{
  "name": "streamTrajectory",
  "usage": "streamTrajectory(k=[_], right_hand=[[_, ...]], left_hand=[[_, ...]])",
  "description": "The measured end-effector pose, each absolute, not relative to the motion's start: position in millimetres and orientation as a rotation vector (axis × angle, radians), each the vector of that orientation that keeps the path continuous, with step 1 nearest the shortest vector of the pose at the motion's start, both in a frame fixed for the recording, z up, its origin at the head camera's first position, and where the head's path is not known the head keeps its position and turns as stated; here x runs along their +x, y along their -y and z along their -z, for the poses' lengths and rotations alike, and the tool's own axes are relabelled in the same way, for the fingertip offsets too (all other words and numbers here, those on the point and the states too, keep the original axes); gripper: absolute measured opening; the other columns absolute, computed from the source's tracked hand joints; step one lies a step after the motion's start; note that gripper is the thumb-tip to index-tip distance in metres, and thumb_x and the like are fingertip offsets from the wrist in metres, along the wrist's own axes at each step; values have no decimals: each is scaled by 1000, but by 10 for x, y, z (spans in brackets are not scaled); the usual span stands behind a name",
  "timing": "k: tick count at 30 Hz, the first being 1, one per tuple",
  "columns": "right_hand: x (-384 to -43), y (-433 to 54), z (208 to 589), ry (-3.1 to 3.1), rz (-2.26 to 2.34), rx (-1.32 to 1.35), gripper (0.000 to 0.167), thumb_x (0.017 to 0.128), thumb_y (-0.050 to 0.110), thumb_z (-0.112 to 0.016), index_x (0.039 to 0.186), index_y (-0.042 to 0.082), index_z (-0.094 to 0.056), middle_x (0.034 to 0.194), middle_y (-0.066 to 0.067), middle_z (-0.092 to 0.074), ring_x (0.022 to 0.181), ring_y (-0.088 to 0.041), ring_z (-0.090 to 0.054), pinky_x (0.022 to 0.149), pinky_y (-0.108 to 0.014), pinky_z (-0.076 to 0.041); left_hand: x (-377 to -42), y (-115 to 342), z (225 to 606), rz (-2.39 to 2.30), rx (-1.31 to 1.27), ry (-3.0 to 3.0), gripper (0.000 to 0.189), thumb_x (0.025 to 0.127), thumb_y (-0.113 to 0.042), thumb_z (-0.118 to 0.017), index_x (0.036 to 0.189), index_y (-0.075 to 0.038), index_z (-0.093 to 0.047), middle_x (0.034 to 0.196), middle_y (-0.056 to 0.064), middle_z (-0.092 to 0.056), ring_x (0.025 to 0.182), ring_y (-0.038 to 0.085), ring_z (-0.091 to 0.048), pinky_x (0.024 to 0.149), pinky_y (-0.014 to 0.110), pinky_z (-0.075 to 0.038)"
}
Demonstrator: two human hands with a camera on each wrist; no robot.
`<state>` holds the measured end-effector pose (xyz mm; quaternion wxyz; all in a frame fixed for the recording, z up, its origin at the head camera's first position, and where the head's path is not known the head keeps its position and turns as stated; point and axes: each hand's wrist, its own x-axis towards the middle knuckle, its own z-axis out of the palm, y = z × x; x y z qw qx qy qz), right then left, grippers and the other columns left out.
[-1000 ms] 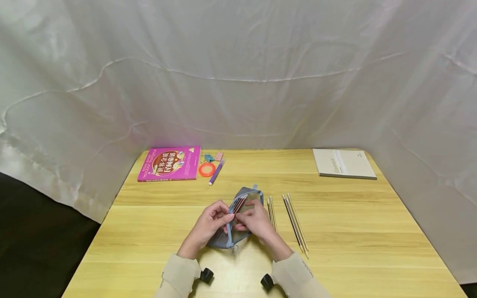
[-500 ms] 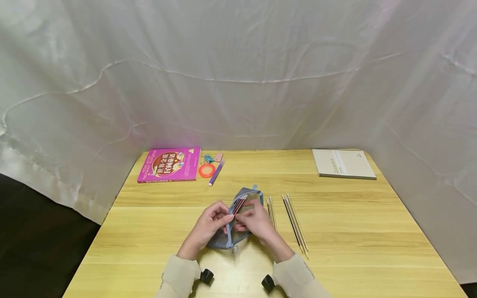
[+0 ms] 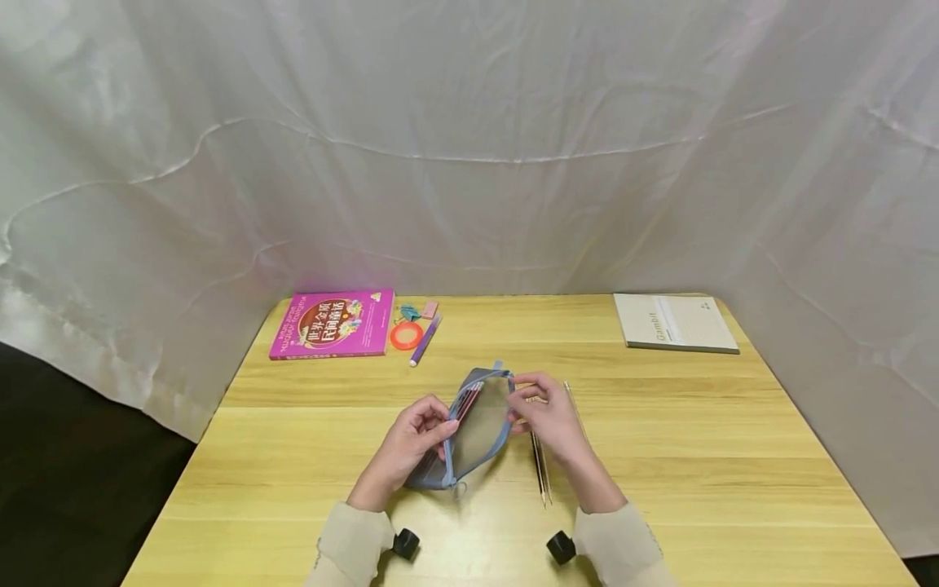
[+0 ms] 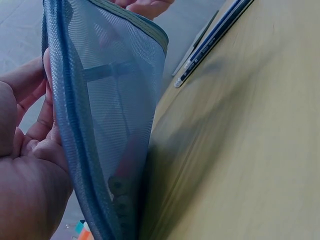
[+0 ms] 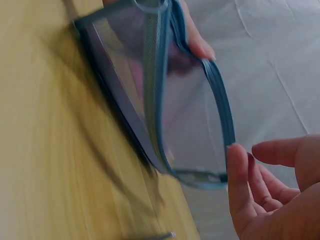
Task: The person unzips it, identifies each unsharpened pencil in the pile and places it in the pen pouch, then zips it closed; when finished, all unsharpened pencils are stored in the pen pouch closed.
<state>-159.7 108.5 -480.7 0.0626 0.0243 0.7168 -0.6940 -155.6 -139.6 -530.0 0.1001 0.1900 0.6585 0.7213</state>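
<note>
A blue-grey mesh pencil case (image 3: pixel 480 432) stands on the table with its zipped mouth wide. My left hand (image 3: pixel 407 432) pinches its left rim between thumb and fingers; the left wrist view shows this hand (image 4: pixel 32 145) at the blue zipper edge. Inside, along the left wall, lean several pencils (image 3: pixel 469 401). My right hand (image 3: pixel 550 416) is outside the right rim. In the right wrist view, a fingertip of this hand (image 5: pixel 265 200) meets the rim, while the thumb stands apart from it. Pencils (image 3: pixel 541 469) lie on the table, partly hidden under the right hand.
At the back left lie a pink-purple book (image 3: pixel 333 324), an orange tape ring (image 3: pixel 407 335), a purple marker (image 3: pixel 425 341), a pink eraser (image 3: pixel 429 310) and a small teal item (image 3: pixel 409 312). A notebook (image 3: pixel 675 323) lies at the back right. Pale curtains surround the table.
My right hand has come out of the pencil case and shifted right to its outer rim. The case's mouth is wider than before. The left hand keeps its pinch in place.
</note>
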Motion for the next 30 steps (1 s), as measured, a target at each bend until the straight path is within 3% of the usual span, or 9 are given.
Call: streamTrajectory(k=[8,13,20,26,30], right_hand=[[-1644,-1244,4874,-2248,2063,171,35,98,-1,-65,132,-3,-59,109,-18,-63,85,-26,-71,74,-41,-66],[-1602,-1172,4989,-2260,1969,109,45,98,1,-65,142,0,-53,114,-25,-68,82,-25,-73,74,-41,-66],[-1508,-1063,5020,-2224,1972,83,69,97,-3,-66,157,9,-35,112,-25,-67,72,-24,-71,67,-45,-66],[-1518,-1027,5045,-2234,1995,48,94,94,-6,-69,166,26,-18,109,-23,-66,67,-29,-73,66,-45,-65],[-1514,-1031,5049,-2250,1970,-27,93,95,-6,-68,164,36,-22,108,-23,-65,69,-35,-74,67,-46,-65]], left_hand=[[-1552,1400,5291,-2130,563,-1962,18,101,-6,-66,102,8,-56,83,-3,-58,62,10,-57,54,26,-56],[-1553,1399,5292,-2124,559,-1965,18,101,-7,-66,102,8,-57,83,-4,-59,63,10,-56,54,26,-57],[-1550,1394,5288,-2096,551,-1978,16,100,-8,-68,102,5,-59,84,-4,-59,65,10,-55,54,26,-56],[-1546,1386,5301,-2040,580,-1984,14,100,-11,-69,103,2,-63,87,-4,-63,64,10,-57,55,27,-56],[-1544,1374,5310,-1965,668,-2005,11,101,-10,-68,102,0,-64,84,-2,-61,61,16,-56,55,29,-56]])
